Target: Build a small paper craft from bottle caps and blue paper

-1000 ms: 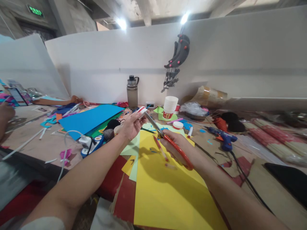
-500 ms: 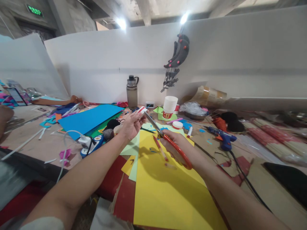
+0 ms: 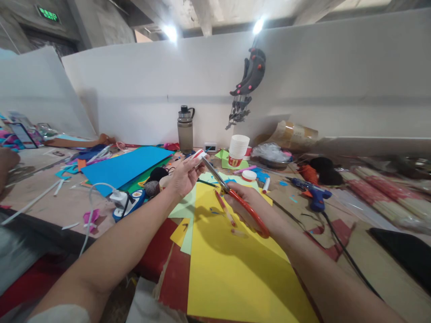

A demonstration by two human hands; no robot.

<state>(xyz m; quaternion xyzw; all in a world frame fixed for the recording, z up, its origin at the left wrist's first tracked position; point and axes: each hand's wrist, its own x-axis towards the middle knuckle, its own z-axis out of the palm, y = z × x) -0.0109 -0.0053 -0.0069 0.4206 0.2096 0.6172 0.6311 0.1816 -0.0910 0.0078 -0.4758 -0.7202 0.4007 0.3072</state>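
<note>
My left hand (image 3: 186,176) pinches a small white piece with a red stripe (image 3: 200,154), which looks like part of a paper cup. My right hand (image 3: 247,204) is wrapped round the orange handles of a pair of scissors (image 3: 218,176). The scissor blades point up and left, and their tips meet the striped piece at my left fingers. Below both hands lies a large yellow sheet (image 3: 232,278), with a red-and-white pen (image 3: 225,207) and small scraps on it.
Behind stand a stack of paper cups (image 3: 239,148) and a grey water bottle (image 3: 185,130). To the left are a blue sheet (image 3: 128,166) and a power strip (image 3: 131,204). A blue glue gun (image 3: 314,195) with a cord lies right. Another person's hand (image 3: 7,161) shows at the far left.
My hands, the scissors and the striped piece hold almost the same place. The other person's hand at the far left has shifted slightly.
</note>
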